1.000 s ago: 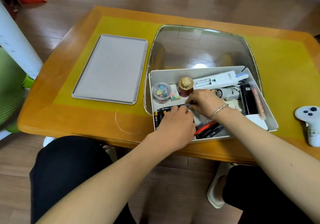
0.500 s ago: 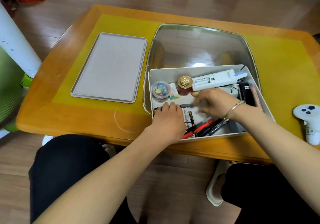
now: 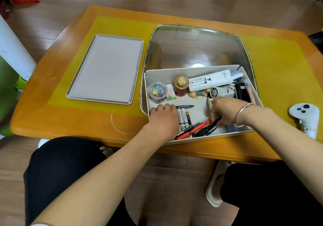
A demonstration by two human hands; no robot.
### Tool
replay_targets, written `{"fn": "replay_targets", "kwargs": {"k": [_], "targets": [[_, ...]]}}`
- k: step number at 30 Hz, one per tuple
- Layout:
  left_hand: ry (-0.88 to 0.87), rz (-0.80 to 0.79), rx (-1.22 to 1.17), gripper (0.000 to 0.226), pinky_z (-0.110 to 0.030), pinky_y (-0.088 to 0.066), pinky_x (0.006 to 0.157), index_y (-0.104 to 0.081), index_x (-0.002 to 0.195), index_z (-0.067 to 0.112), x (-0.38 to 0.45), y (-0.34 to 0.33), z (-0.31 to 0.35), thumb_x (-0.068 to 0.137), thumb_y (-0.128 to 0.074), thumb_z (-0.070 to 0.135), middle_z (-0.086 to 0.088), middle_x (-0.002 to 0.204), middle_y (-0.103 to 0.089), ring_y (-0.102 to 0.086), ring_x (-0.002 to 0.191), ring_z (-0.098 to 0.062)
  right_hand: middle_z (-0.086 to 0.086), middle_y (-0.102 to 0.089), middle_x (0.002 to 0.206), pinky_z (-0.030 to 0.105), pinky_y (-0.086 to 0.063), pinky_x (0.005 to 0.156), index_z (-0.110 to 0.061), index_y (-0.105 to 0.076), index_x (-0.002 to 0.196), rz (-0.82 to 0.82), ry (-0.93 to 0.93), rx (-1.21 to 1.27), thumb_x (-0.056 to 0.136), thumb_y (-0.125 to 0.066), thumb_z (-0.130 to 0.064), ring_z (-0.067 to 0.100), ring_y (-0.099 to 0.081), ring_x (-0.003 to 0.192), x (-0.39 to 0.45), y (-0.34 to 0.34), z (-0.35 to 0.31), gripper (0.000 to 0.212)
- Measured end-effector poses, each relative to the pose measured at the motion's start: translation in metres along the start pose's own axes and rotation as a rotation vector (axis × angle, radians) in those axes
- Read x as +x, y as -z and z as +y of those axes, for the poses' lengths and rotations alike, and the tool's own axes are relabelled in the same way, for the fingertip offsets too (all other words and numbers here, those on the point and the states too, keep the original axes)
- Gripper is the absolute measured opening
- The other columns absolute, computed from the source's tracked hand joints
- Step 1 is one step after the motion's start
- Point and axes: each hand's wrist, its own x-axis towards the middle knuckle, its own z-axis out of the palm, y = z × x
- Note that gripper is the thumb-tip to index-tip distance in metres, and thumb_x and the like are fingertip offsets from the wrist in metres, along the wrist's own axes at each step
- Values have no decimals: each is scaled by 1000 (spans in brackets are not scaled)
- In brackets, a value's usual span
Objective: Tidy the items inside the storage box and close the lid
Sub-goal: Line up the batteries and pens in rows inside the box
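The white storage box [image 3: 192, 71] stands open on the table in front of me. Its grey lid [image 3: 106, 68] lies flat to the left. My left hand [image 3: 163, 119] rests palm down in the box's near left part, over the left end of a grey pen [image 3: 185, 106] and beside several batteries [image 3: 183, 116]. My right hand [image 3: 225, 111] is curled around black markers [image 3: 212, 123] near the front wall, next to a red marker [image 3: 194, 129]. Along the back sit a tub of clips [image 3: 157, 92], a gold-capped jar [image 3: 181, 85] and a white device [image 3: 211, 80].
A glass inset [image 3: 194, 47] sits in the yellow table top behind the box. A white game controller [image 3: 305, 117] lies to the right, near the table edge. A black device [image 3: 242, 91] and a small fan [image 3: 219, 92] fill the box's right side.
My right hand has moved from the pen at the box's middle to the right and nearer, onto the markers. My left hand shifted left, uncovering the batteries.
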Motion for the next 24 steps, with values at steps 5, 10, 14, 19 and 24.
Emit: {"fn": "replay_targets", "kwargs": {"k": [5, 10, 14, 19, 24], "targets": [[-4, 12, 40, 58, -45, -38, 96, -27, 142, 6, -1, 1, 0, 93, -49, 29, -14, 139, -40, -40, 125, -31, -5, -67, 88, 25, -50, 76, -25, -74, 80, 39, 38, 106, 67, -81, -14, 11, -60, 79, -5, 8, 3, 18], [1, 10, 50, 58, -44, -40, 95, -27, 142, 7, -2, 2, 0, 93, -50, 29, -13, 139, -40, -39, 125, -30, -4, -72, 87, 16, -46, 74, -22, -74, 92, 2, 50, 175, 71, -80, -15, 9, -65, 80, -6, 4, -10, 23], [6, 8, 37, 59, -45, -40, 94, -26, 142, 7, -1, 2, 1, 93, -51, 27, -12, 139, -39, -39, 125, -30, -5, -67, 91, 15, -37, 69, -21, -69, 99, 6, 48, 91, 71, -80, -21, 8, -55, 78, -7, 2, -6, 30], [12, 5, 52, 61, -44, -41, 94, -25, 143, 7, -2, 3, 2, 93, -52, 29, -13, 139, -39, -39, 125, -30, -3, -59, 92, 27, -50, 70, -29, -67, 99, -1, -28, -194, 79, -65, -14, 20, -60, 86, -9, 0, 5, 25], [16, -5, 59, 60, -44, -41, 93, -25, 143, 6, -3, 5, 3, 93, -51, 28, -13, 139, -39, -39, 125, -31, 0, -60, 98, 23, -45, 67, -25, -71, 90, 74, -23, -176, 76, -67, -12, 21, -60, 86, -6, 1, 8, 20]]}}
